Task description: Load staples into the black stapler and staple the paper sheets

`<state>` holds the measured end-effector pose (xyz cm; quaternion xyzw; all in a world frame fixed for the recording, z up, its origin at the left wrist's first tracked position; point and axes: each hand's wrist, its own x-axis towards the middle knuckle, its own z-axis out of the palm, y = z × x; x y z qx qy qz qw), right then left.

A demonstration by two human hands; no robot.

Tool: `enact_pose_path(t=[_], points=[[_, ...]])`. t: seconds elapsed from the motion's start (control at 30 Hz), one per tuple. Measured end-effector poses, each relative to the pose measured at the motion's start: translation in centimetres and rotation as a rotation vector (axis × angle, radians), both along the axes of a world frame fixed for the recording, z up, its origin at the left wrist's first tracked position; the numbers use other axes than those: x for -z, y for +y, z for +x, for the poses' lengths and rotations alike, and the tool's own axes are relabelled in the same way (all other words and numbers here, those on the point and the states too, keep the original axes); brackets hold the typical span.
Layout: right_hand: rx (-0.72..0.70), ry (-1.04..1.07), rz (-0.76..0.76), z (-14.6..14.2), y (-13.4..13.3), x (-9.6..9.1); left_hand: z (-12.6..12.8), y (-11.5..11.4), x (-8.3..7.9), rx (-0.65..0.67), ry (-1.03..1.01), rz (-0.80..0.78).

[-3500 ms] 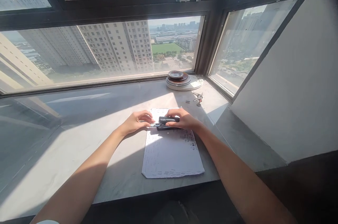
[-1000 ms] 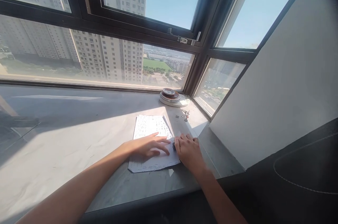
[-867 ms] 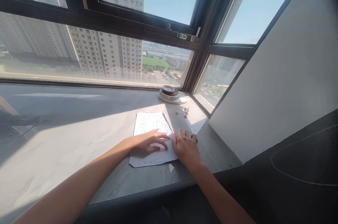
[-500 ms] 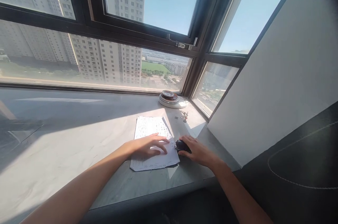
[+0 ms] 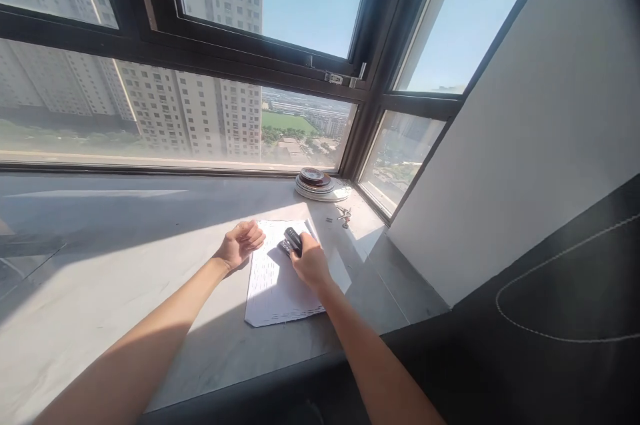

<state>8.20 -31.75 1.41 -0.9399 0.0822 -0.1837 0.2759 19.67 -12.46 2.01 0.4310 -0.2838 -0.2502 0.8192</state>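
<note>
1. Your right fingers [image 5: 307, 242] grasp the stapler [image 5: 293, 239] over the paper [image 5: 285, 295].
2. Your left fingers [image 5: 255, 239] curl at the paper's edge; pinching unclear.
3. Below them, apparent staples [image 5: 263, 273] already line it; remainder unclear.

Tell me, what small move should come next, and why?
Probably ease the stapler left, toward the paper's upper-left edge: the right hand holds it over the paper, short of that edge, and the left hand is at that edge.
</note>
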Motion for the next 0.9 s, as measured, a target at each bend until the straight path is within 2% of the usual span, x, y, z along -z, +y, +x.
enact_pose_path(t=[0.07, 0.13, 0.23, 0.33, 0.4, 0.43, 0.47, 0.53, 0.67, 0.8, 0.9], points=[[-0.040, -0.017, -0.056, 0.6, 0.8, 0.8, 0.8, 0.5, 0.1, -0.057, 0.080, -0.032], [-0.060, -0.008, -0.080, -0.3, 0.3, 1.6, 1.1, 0.5, 0.3, -0.088, 0.109, -0.035], [-0.032, 0.011, -0.053, -2.7, -2.5, 2.2, 0.9, 0.0, 0.5, -0.054, 0.102, -0.003], [-0.037, -0.008, 0.104, -3.3, -6.7, 1.5, 0.7, -0.4, 0.5, -0.003, 0.098, 0.015], [-0.018, -0.097, 0.262, -2.1, -9.4, 0.5, 0.6, -0.5, 0.4, 0.000, 0.102, 0.012], [0.037, -0.191, 0.298, -1.1, -10.6, 0.0, 0.6, -0.4, 0.4, -0.001, 0.104, 0.009], [0.105, -0.274, 0.274, 0.1, -11.6, -0.3, 0.6, -0.4, 0.3, -0.003, 0.106, 0.005], [0.066, -0.227, 0.143, 2.6, -12.7, -0.3, 0.6, -0.3, 0.3, -0.007, 0.114, -0.004], [-0.051, 0.052, -0.134, 6.5, -12.2, 1.7, 0.6, -0.4, 0.5, -0.009, 0.121, 0.011], [-0.113, 0.122, -0.214, 8.2, -9.9, 3.5, 0.7, -0.6, 0.7, -0.015, 0.110, 0.007], [-0.198, 0.139, -0.258, 8.7, -6.7, 3.5, 1.3, 0.0, 0.3, -0.097, 0.139, -0.084]])
